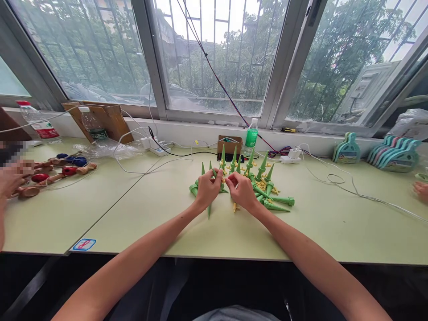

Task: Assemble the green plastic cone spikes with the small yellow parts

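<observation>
Pale tabletop point(127, 227) supports the work: above it the left hand point(207, 192) grips a green spike point(214, 172); the right hand point(242, 191) pinches close beside—on what, I cannot tell. Loose fingers could drop the spike; a knuckle bump might topple the upright spikes point(261, 169) near the green bottle point(252, 135).

Workshop bench with piled parts point(262, 185)

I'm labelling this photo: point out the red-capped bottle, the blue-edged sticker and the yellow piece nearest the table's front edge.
Red-capped bottle point(47, 133): head view, on its label.
Blue-edged sticker point(84, 244): head view, middle of its face.
Yellow piece point(235, 207): head view, on its body.
</observation>
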`<action>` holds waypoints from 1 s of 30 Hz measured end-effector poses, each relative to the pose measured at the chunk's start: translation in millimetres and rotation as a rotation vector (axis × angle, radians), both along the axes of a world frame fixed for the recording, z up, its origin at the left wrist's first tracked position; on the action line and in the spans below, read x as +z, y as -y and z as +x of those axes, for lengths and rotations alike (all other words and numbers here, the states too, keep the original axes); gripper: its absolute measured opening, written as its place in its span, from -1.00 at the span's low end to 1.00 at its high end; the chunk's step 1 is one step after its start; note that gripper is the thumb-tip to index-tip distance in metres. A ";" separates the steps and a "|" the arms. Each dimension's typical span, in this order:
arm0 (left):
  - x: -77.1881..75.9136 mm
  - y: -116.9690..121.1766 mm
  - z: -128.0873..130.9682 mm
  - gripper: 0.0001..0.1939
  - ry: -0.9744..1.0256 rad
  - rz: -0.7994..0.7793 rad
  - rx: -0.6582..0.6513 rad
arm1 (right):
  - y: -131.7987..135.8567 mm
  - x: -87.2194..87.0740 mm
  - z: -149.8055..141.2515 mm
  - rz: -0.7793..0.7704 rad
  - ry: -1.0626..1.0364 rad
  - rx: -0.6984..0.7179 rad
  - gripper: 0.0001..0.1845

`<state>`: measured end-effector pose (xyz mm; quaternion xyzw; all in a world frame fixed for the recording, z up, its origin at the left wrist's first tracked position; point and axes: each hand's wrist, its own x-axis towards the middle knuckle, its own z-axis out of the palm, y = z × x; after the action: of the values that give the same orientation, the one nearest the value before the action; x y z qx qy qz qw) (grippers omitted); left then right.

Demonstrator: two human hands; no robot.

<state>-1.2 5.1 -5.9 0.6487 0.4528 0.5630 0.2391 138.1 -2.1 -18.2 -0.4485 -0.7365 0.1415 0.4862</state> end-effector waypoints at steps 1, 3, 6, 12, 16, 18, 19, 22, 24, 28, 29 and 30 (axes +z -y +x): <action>-0.4 -0.3 0.0 -0.62 -0.003 -0.004 -0.005 | -1.0 -1.0 0.3 -0.001 -0.002 0.002 -0.78; -0.9 -1.0 0.0 -0.61 -0.005 -0.006 -0.014 | -2.8 -2.5 0.8 -0.002 0.000 0.000 -0.76; -1.0 -1.6 0.0 -0.61 -0.005 0.002 -0.031 | -4.4 -3.7 1.4 0.000 0.016 -0.013 -0.72; -0.9 -1.1 0.3 -0.60 -0.015 0.019 -0.044 | -5.8 -4.8 2.1 0.006 0.040 -0.030 -0.62; -0.9 -0.5 0.9 -0.60 -0.026 0.025 -0.037 | -7.3 -6.8 1.8 0.003 0.052 -0.039 -0.55; -0.7 -0.3 1.0 -0.60 -0.031 0.027 -0.024 | -7.3 -7.2 1.5 0.000 0.054 -0.048 -0.54; -0.6 -0.2 0.9 -0.60 -0.032 0.030 -0.011 | -6.8 -7.0 1.2 -0.001 0.054 -0.050 -0.55; 0.1 -0.4 0.3 -0.61 -0.025 0.040 0.035 | -4.5 -5.5 0.3 -0.015 0.040 -0.019 -0.63; 0.9 -0.5 -0.2 -0.62 -0.020 0.038 0.059 | -3.1 -4.5 -0.4 -0.022 0.036 0.027 -0.71; 2.7 0.3 -0.4 -0.63 -0.024 0.022 0.069 | -3.2 -5.1 -0.4 0.000 0.052 0.073 -0.79; 3.0 0.7 -0.3 -0.63 -0.025 0.015 0.065 | -3.6 -5.7 -0.2 0.002 0.052 0.076 -0.79; 3.1 1.1 -0.2 -0.63 -0.026 0.008 0.058 | -4.1 -6.3 0.1 0.003 0.050 0.078 -0.79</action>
<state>-1.4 4.0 -2.9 0.6435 0.4723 0.5631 0.2140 138.2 2.0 -24.5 -0.4221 -0.7655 0.1480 0.4626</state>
